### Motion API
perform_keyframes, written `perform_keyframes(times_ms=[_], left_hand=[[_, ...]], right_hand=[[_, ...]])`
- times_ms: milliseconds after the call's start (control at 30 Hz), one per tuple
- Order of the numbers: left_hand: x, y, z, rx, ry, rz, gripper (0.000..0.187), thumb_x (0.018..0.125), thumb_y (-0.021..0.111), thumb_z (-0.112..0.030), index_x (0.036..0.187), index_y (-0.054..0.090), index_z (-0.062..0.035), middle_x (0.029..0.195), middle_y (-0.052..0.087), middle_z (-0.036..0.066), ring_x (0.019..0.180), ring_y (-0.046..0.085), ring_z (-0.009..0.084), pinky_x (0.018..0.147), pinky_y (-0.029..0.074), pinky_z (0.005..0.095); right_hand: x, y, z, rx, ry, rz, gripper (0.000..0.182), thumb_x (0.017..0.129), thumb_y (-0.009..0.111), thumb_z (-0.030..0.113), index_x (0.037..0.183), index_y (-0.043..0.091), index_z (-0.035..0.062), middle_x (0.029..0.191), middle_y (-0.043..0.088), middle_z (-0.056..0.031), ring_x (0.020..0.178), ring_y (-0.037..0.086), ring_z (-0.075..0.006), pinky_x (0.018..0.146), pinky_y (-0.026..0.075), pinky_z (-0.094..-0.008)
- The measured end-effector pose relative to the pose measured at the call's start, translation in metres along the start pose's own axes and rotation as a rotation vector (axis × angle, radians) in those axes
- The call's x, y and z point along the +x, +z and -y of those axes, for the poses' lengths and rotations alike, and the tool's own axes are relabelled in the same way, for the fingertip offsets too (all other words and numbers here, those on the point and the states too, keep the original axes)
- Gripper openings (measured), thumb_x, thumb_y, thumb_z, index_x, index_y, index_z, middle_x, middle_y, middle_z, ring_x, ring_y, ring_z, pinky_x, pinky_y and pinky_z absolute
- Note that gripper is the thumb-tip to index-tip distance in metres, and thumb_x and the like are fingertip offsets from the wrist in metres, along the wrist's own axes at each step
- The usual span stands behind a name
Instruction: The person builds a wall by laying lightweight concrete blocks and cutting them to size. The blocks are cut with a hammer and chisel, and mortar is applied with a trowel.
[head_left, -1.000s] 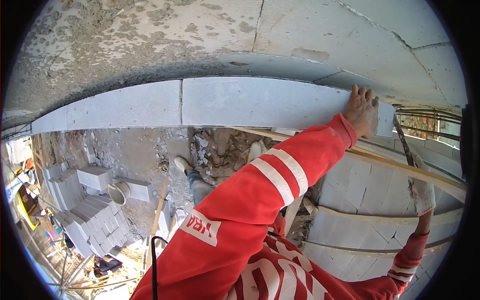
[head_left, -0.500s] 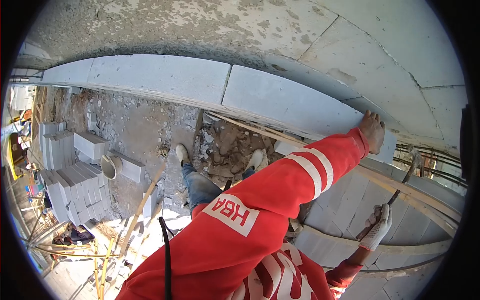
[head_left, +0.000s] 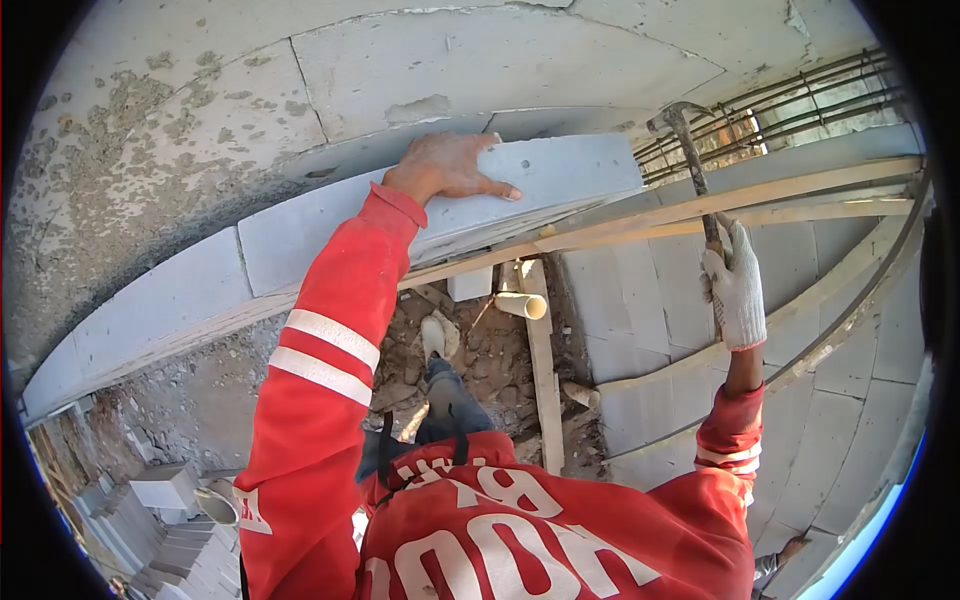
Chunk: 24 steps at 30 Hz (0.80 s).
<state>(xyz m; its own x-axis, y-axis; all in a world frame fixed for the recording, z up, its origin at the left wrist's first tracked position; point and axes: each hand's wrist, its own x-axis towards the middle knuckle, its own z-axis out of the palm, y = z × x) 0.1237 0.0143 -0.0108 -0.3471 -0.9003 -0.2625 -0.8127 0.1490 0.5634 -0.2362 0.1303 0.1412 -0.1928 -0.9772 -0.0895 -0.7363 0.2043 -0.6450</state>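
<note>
My left hand (head_left: pixel 447 166), bare, lies on top of a pale wall block (head_left: pixel 570 165) at the end of a row, thumb spread and fingers near its back edge. The fingers look stretched, not wrapped round the block. In a white knitted glove, my right hand (head_left: pixel 737 285) is closed round the handle of a hammer (head_left: pixel 690 150). The curved metal hammer head is just past the block's right end, apart from it as far as I can tell. Another block (head_left: pixel 330 220) adjoins on the left, with a thin joint between them.
Thin rebar (head_left: pixel 800 105) runs beyond the row's end. A long wooden batten (head_left: pixel 740 205) passes beside the blocks. Below are a plastic pipe (head_left: pixel 522 305), a plank (head_left: pixel 543 380), rubble and stacked blocks (head_left: pixel 165 490). Another person's hand (head_left: pixel 793 547) shows at lower right.
The view has turned and shifted along the wall. My left hand now lies farther from the row's end, on top of the end block. The hammer stays in my right hand, nearer that end.
</note>
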Motion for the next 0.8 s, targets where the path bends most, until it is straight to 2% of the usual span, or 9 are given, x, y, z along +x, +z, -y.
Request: perform_keyframes(times_ms=[67, 133, 233, 267, 400, 467, 700, 767, 800], left_hand=[[0.001, 0.000, 0.001, 0.004, 0.003, -0.006, 0.105, 0.067, 0.075, -0.081, 0.148, 0.055, -0.0168, 0.129, 0.069, 0.020, 0.123, 0.065, 0.0381, 0.105, 0.049, 0.0514], [0.002, 0.000, 0.003, 0.008, 0.009, -0.010, 0.105, 0.067, 0.076, -0.080, 0.148, 0.056, -0.0167, 0.128, 0.070, 0.020, 0.123, 0.065, 0.0381, 0.104, 0.050, 0.0511], [0.001, 0.001, 0.002, 0.010, 0.036, -0.036, 0.102, 0.068, 0.077, -0.078, 0.147, 0.057, -0.0167, 0.122, 0.072, 0.020, 0.117, 0.067, 0.0386, 0.103, 0.051, 0.0496], [0.000, 0.001, 0.001, 0.011, 0.038, -0.025, 0.101, 0.068, 0.078, -0.078, 0.146, 0.058, -0.0166, 0.118, 0.074, 0.019, 0.114, 0.069, 0.0386, 0.102, 0.051, 0.0489], [-0.003, -0.001, 0.001, -0.012, 0.045, -0.029, 0.096, 0.067, 0.079, -0.076, 0.140, 0.062, -0.0158, 0.108, 0.076, 0.018, 0.108, 0.071, 0.0380, 0.099, 0.053, 0.0477], [-0.003, -0.002, 0.001, -0.022, 0.058, -0.035, 0.095, 0.067, 0.079, -0.076, 0.139, 0.063, -0.0153, 0.107, 0.076, 0.018, 0.108, 0.071, 0.0377, 0.098, 0.053, 0.0478], [-0.005, 0.001, 0.004, -0.054, 0.102, -0.075, 0.095, 0.066, 0.081, -0.074, 0.136, 0.066, -0.0120, 0.103, 0.076, 0.019, 0.104, 0.072, 0.0377, 0.096, 0.054, 0.0487], [-0.006, -0.002, 0.002, -0.073, 0.097, -0.065, 0.094, 0.065, 0.082, -0.073, 0.135, 0.066, -0.0116, 0.101, 0.077, 0.018, 0.102, 0.073, 0.0376, 0.095, 0.054, 0.0486], [-0.007, -0.002, 0.002, -0.092, 0.084, -0.057, 0.094, 0.065, 0.083, -0.072, 0.135, 0.067, -0.0112, 0.100, 0.077, 0.018, 0.101, 0.073, 0.0374, 0.095, 0.055, 0.0485]], right_hand=[[0.031, -0.022, -0.002, -0.038, 0.024, 0.041, 0.041, 0.096, 0.054, 0.004, 0.136, 0.052, 0.0034, 0.072, 0.053, -0.0015, 0.053, 0.048, -0.0093, 0.050, 0.042, -0.0265], [0.069, -0.042, -0.007, -0.399, -0.011, 0.220, 0.030, 0.097, 0.054, 0.007, 0.127, 0.054, 0.0036, 0.070, 0.054, -0.0027, 0.054, 0.051, -0.0099, 0.049, 0.044, -0.0277], [0.099, -0.054, 0.025, -0.542, -0.024, 0.390, 0.020, 0.099, 0.054, 0.010, 0.118, 0.055, 0.0038, 0.070, 0.055, -0.0035, 0.053, 0.054, -0.0105, 0.047, 0.045, -0.0286], [0.105, -0.054, 0.029, -0.391, -0.003, 0.411, 0.018, 0.099, 0.054, 0.012, 0.115, 0.056, 0.0033, 0.070, 0.056, -0.0027, 0.051, 0.056, -0.0119, 0.045, 0.046, -0.0285], [0.111, -0.049, 0.039, -0.309, 0.112, 0.412, 0.020, 0.099, 0.055, 0.012, 0.118, 0.057, 0.0031, 0.071, 0.056, -0.0012, 0.051, 0.055, -0.0117, 0.044, 0.045, -0.0272], [0.119, -0.049, 0.034, -0.004, 0.252, 0.439, 0.023, 0.100, 0.056, 0.012, 0.120, 0.059, 0.0023, 0.072, 0.057, -0.0002, 0.052, 0.055, -0.0114, 0.044, 0.045, -0.0265], [0.122, -0.038, 0.042, -0.156, 0.299, 0.516, 0.031, 0.100, 0.061, 0.015, 0.128, 0.057, 0.0021, 0.073, 0.057, -0.0007, 0.053, 0.055, -0.0099, 0.043, 0.045, -0.0252], [0.121, -0.041, 0.039, 0.211, 0.532, 0.661, 0.037, 0.101, 0.062, 0.018, 0.134, 0.054, 0.0023, 0.072, 0.057, -0.0003, 0.053, 0.056, -0.0094, 0.042, 0.045, -0.0246], [0.117, -0.039, 0.035, 0.211, 0.537, 0.662, 0.037, 0.101, 0.062, 0.018, 0.134, 0.054, 0.0023, 0.072, 0.057, -0.0003, 0.053, 0.056, -0.0094, 0.042, 0.045, -0.0246]])
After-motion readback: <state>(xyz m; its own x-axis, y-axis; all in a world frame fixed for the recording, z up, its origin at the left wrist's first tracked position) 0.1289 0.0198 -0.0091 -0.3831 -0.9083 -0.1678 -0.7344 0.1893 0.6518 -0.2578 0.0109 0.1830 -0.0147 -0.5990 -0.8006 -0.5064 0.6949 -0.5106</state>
